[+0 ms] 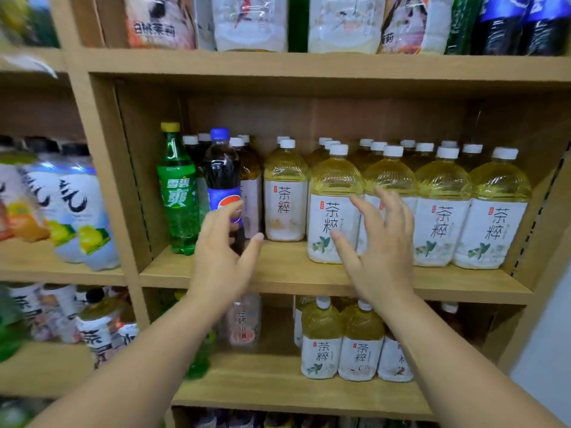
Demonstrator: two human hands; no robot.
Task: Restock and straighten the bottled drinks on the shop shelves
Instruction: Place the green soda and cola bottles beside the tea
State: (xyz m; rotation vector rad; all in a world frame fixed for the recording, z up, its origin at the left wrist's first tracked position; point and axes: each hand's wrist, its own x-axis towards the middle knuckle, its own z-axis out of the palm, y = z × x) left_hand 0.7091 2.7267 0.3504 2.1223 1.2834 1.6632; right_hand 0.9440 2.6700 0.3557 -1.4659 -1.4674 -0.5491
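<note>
While hands: both spread wide, holding nothing.
left hand [221, 251]: nearing cola bottle [223, 180], likely to straighten it.
right hand [375, 239]: before front tea bottle [332, 208], probably aligning the row.

Middle shelf [278, 273]: green soda bottle [178, 193] at far left, dark cola bottle [223, 180] w/ blue cap just beside it, then rows of yellow tea bottles [335, 205] w/ white caps to the right. Left hand [221, 257] open, fingers [230, 211] curled near the cola bottle's lower half, contact unclear. Right hand [378, 242] spread open in front of front-row tea bottles, not gripping
</note>
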